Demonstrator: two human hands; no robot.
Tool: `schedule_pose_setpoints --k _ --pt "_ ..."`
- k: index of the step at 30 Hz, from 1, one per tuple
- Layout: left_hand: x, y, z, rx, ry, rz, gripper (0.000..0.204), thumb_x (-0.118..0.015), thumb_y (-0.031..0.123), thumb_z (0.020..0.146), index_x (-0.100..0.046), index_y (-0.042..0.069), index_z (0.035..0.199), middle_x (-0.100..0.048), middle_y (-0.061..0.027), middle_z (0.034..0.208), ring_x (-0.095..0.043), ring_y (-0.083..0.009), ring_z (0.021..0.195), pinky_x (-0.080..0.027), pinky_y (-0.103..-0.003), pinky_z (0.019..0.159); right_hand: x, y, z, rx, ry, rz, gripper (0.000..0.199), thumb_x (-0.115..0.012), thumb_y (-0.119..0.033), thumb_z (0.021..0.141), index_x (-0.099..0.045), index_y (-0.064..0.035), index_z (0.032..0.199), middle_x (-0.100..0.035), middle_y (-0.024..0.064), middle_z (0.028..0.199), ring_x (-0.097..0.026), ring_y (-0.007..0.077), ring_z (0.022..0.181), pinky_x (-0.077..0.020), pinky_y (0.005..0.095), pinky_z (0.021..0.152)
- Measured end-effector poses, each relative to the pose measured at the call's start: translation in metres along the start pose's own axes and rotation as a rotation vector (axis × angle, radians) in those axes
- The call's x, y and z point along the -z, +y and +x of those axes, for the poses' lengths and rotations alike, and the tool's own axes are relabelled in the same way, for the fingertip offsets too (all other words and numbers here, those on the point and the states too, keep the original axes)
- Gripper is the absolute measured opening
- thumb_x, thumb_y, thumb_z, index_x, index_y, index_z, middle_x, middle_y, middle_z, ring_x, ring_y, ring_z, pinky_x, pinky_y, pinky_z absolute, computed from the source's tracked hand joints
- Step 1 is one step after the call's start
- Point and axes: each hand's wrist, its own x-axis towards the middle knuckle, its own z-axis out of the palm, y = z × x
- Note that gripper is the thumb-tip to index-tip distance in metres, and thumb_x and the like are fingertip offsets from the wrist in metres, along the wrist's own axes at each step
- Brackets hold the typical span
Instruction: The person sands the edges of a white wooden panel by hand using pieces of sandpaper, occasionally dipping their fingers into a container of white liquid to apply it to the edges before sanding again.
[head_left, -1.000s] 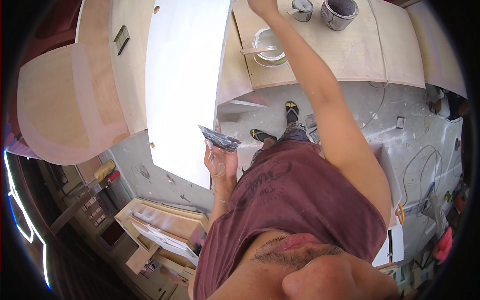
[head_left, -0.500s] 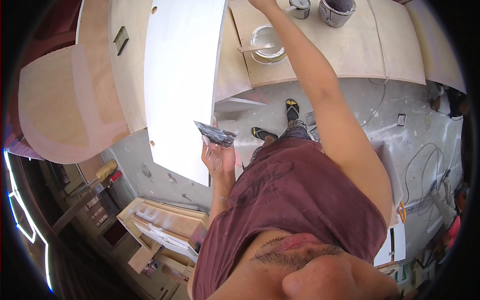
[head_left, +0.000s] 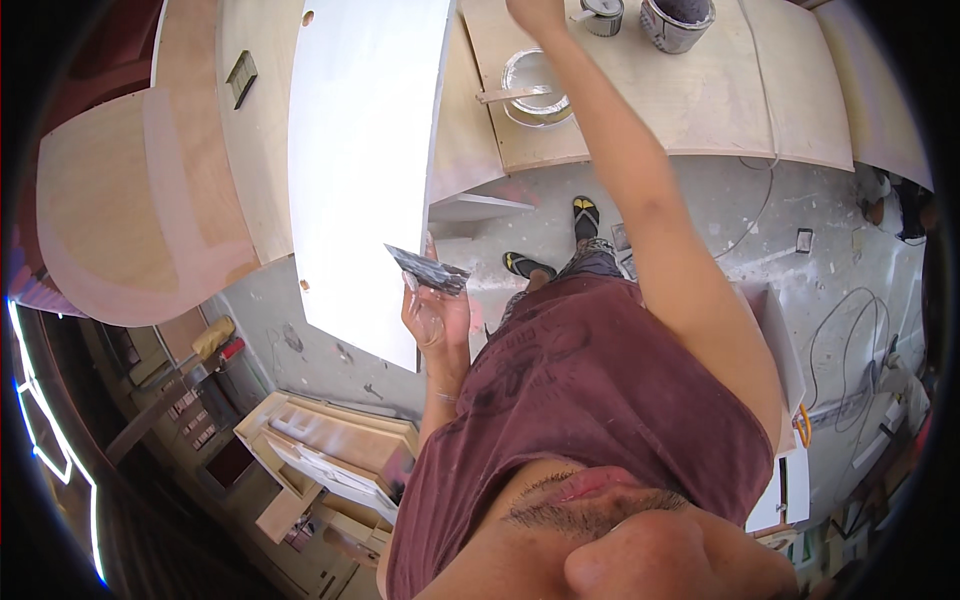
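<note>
My left hand point(head_left: 437, 312) is closed around a dark flat putty scraper point(head_left: 430, 271) with pale smears on its blade. White residue coats some of the fingers. The scraper is by the right edge of a long white panel point(head_left: 365, 180). My right arm stretches up to the top edge, where my right hand point(head_left: 537, 14) is cut off by the picture, its fingers out of sight. Below that hand stands an open tub point(head_left: 524, 72) of pale paste, with a wooden stick point(head_left: 510, 95) across its rim.
A small open can point(head_left: 603, 18) and a larger smeared bucket point(head_left: 676, 24) stand on the plywood top point(head_left: 700, 110). A cable point(head_left: 770, 110) runs over its edge to the floor. Wooden cabinet parts point(head_left: 325, 450) lie lower left. Another person's leg point(head_left: 885, 208) shows far right.
My right hand has come slightly back and to the right, so more of it shows at the top edge. My left hand with the scraper has barely shifted.
</note>
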Motion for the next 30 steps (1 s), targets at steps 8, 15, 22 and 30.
schedule_pose_setpoints --k 8,15,22,30 --pt "0.016 0.002 0.005 0.001 -0.009 -0.033 0.042 -0.051 0.014 0.090 -0.051 0.007 0.132 -0.042 -0.0238 0.145 -0.063 -0.0222 0.092 -0.051 -0.035 0.081 -0.023 -0.004 0.050 0.150 -0.073 0.131 0.043 -0.046 -0.001 0.081 -0.065 -0.0059 0.119 -0.065 0.0252 0.109 -0.062 0.0348 0.110 -0.0482 0.0389 0.094" --pt "0.012 0.003 0.002 0.021 -0.036 -0.070 0.039 -0.049 0.012 0.091 -0.052 0.007 0.130 -0.041 -0.0222 0.146 -0.063 -0.0220 0.093 -0.051 -0.035 0.080 -0.009 -0.027 -0.027 0.137 -0.086 0.058 0.041 -0.045 0.000 0.081 -0.065 -0.0040 0.118 -0.064 0.0266 0.110 -0.061 0.0382 0.109 -0.0482 0.0407 0.094" --pt "0.015 0.002 0.002 0.006 -0.023 -0.080 0.037 -0.051 0.014 0.093 -0.052 0.006 0.129 -0.040 -0.0227 0.146 -0.064 -0.0229 0.089 -0.052 -0.036 0.080 -0.012 -0.020 0.042 0.142 0.019 0.056 0.043 -0.045 -0.001 0.080 -0.064 -0.0030 0.118 -0.064 0.0277 0.108 -0.062 0.0384 0.107 -0.0486 0.0403 0.092" --pt "0.019 0.002 0.007 0.066 -0.087 -0.126 0.038 -0.051 0.018 0.095 -0.050 0.006 0.132 -0.042 -0.0205 0.145 -0.063 -0.0230 0.085 -0.051 -0.036 0.080 -0.024 0.000 0.005 0.173 0.021 0.033 0.041 -0.047 -0.002 0.082 -0.064 -0.0040 0.119 -0.064 0.0263 0.111 -0.060 0.0399 0.109 -0.0476 0.0428 0.095"
